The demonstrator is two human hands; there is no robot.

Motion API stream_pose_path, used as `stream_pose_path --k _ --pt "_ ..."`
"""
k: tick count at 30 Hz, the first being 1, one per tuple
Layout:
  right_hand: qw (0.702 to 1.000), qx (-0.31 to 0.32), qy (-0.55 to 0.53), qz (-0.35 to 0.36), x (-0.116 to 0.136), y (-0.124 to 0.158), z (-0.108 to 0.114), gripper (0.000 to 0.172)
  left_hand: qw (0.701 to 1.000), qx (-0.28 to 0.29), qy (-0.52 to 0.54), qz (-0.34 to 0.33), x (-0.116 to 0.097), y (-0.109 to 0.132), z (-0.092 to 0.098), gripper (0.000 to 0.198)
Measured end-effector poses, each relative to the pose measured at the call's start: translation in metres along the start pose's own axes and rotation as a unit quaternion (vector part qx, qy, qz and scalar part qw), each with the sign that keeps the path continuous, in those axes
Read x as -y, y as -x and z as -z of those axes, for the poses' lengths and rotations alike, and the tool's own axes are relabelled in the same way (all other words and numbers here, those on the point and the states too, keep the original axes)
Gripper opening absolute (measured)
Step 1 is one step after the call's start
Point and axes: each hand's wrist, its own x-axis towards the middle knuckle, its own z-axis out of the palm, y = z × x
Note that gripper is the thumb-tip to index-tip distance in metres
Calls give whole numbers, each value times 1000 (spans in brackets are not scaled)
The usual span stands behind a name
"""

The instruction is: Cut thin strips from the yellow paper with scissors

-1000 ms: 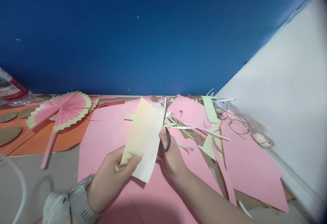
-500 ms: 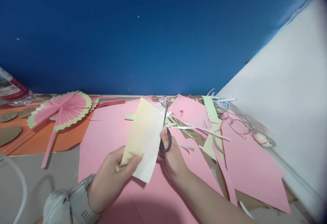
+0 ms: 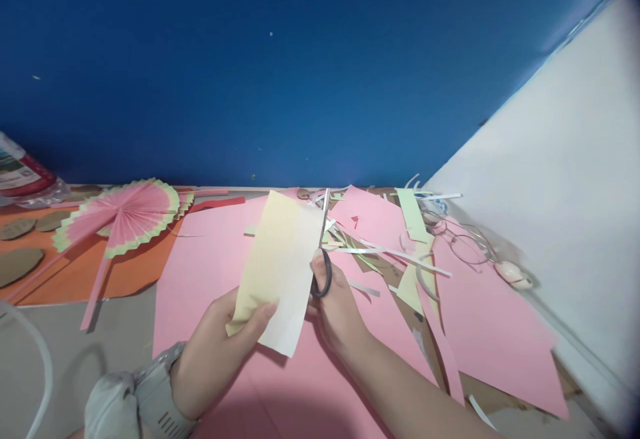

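Observation:
A pale yellow sheet of paper (image 3: 280, 259), whiter along its right part, is pinched at its lower left between the thumb and fingers of my left hand (image 3: 235, 322). My right hand (image 3: 337, 305) grips black-handled scissors (image 3: 327, 275), its thumb at the handle loop. The scissors' blades point away from me along the paper's right edge; part of them is hidden behind the sheet. Beneath both hands lies a large pink sheet (image 3: 200, 259).
On orange paper (image 3: 135, 282) at the left rest a pink-and-green paper fan (image 3: 125, 212) and several cardboard discs (image 3: 20, 265). A bottle (image 3: 25, 172) stands behind. Paper strips (image 3: 395, 252), glasses (image 3: 470, 249) and a white mouse (image 3: 515, 274) lie at the right, before a blue wall (image 3: 280, 92).
The paper has shifted very slightly to the left in my left hand. The scissors have turned a little, and more of their blade shows above the paper's right edge.

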Motion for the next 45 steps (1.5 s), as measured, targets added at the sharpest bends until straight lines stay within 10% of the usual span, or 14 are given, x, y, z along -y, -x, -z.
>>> stream_pose_path --k 20,28,37,45 --pt "985 80 135 69 4 14 -7 26 986 -126 88 -68 15 -5 -2 45" --pt "989 81 103 69 3 12 -5 26 989 -33 126 -64 9 -1 -7 47" --pt "982 79 162 53 1 16 -7 33 980 -133 132 -66 7 -3 -7 46" --pt "978 90 178 66 -6 10 1 38 991 -89 99 -34 9 0 -10 42"
